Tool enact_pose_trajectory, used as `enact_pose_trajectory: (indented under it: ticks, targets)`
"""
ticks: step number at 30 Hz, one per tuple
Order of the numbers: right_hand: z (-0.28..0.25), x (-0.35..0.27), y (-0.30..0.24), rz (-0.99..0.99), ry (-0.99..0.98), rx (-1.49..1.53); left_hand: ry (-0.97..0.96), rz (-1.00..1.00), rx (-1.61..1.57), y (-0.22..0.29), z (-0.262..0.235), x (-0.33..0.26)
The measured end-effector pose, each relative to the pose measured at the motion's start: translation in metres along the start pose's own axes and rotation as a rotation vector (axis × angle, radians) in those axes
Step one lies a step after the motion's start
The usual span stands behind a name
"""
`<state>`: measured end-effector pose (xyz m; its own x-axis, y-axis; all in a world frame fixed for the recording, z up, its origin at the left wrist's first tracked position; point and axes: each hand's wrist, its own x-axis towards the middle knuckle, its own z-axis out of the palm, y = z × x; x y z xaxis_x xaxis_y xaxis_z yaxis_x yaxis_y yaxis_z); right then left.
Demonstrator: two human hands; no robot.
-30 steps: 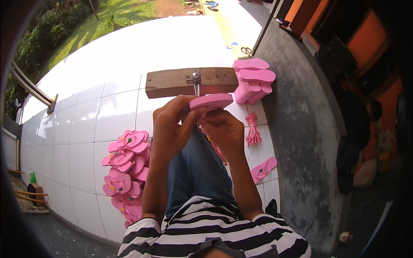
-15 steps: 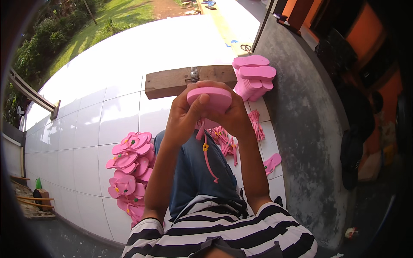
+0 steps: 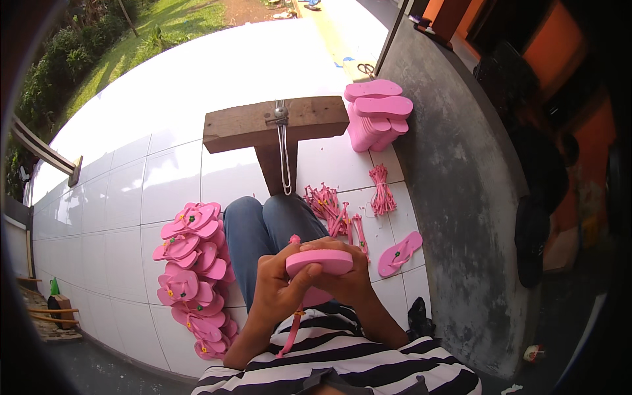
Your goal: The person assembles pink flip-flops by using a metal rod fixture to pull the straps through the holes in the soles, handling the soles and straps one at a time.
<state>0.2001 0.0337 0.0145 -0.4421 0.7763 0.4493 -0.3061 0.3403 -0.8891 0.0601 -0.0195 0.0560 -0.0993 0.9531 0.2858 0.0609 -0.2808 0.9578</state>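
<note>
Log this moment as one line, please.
left hand: gripping pink flip-flop sole; right hand: gripping same sole; pink strap: hanging below sole; wooden T-shaped stand: ahead

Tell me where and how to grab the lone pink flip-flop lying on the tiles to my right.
Likely best by the two long edges of its sole, about midway along, with your right hand from above once it is free. The pink flip-flop lies flat with its green flower up, so its underside is hard to reach but its edges look open.
</note>
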Motion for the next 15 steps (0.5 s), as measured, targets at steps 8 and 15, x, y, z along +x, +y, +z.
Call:
enact_pose_trajectory:
  ticks: [8, 15]
  targets:
    - [0.018, -0.020, 0.041, 0.286, 0.123, -0.834, 0.075, -0.406, 0.226, -0.085, -0.032, -0.008]
    - [0.037, -0.020, 0.039, 0.285, -0.249, -1.160, 0.149, -0.501, 0.279, -0.088, -0.044, 0.005]
